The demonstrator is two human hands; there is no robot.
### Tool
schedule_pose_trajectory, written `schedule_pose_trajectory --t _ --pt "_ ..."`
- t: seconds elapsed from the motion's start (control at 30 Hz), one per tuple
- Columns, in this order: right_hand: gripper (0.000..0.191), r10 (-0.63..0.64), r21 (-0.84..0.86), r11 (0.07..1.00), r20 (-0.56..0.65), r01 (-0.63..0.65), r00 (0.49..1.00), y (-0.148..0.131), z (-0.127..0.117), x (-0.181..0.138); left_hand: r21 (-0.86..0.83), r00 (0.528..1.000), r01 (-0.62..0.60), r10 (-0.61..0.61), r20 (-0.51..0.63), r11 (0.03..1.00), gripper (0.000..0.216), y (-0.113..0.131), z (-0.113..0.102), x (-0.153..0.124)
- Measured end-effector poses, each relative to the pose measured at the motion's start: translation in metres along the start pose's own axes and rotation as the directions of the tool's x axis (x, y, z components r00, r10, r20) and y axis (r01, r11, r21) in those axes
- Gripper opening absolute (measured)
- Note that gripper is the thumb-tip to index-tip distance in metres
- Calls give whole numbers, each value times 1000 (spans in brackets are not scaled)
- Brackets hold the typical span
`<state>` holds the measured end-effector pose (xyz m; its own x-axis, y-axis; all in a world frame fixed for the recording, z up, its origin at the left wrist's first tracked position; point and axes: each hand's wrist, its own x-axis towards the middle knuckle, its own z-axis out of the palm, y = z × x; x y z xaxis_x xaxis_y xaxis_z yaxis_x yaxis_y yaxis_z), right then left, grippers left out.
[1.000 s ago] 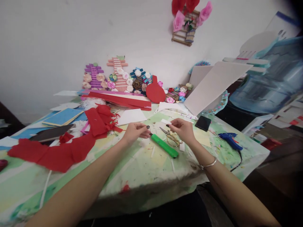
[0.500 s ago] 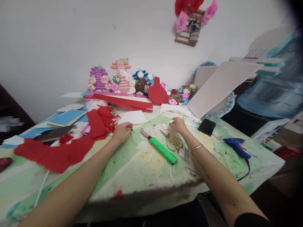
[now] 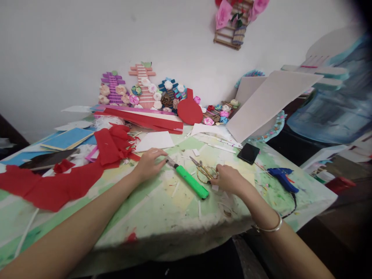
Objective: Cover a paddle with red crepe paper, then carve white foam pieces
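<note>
My left hand point(image 3: 151, 164) rests on the table with its fingers apart, holding nothing. Its fingertips are close to the blade end of a green utility knife point(image 3: 192, 181), which lies slantwise on the cloth. Beside the knife is a pair of gold-handled scissors point(image 3: 202, 170), blades pointing away to the left. My right hand point(image 3: 229, 178) has its thumb and fingers pinched at the right-hand loop of the scissors' handle. Small white scraps point(image 3: 195, 152) lie around these tools, and a white sheet point(image 3: 157, 141) is just beyond my left hand.
Red crepe paper point(image 3: 66, 184) covers the left side, near blue cards point(image 3: 69, 138). A black phone point(image 3: 248, 154) and a blue glue gun point(image 3: 281, 178) with its cord lie at right. White boards point(image 3: 270, 100) lean behind; a red round cutout point(image 3: 190, 110) and paper-flower crafts stand along the wall.
My right hand has come back toward me from the far scraps to the scissors' handle. My left hand has shifted slightly nearer the knife blade, and its fingers are more spread. The view has tilted slightly.
</note>
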<state>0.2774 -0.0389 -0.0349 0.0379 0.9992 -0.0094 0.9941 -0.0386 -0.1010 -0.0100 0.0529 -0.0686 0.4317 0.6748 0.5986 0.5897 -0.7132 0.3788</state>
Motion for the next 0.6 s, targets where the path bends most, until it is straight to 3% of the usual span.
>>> schedule_pose_trajectory --t 0.07,0.2,0.3,0.43,0.6 --pt "37 18 -26 999 12 -18 1000 -4 6 -5 -67 988 -142 145 51 988 26 17 5 -3" --pt "33 -4 6 1000 94 3 996 -6 2 -9 -126 899 -351 371 234 928 44 41 16 -11" --pt "35 -31 47 999 129 26 991 -1 -2 -10 -116 864 -376 393 315 919 46 46 23 -14" --pt "39 -36 92 995 118 25 992 8 -1 -11 -121 875 -367 386 291 922 32 43 25 -13" --pt "31 -45 180 982 -38 52 998 13 -4 -6 -98 892 -366 379 246 925 21 39 21 -9"
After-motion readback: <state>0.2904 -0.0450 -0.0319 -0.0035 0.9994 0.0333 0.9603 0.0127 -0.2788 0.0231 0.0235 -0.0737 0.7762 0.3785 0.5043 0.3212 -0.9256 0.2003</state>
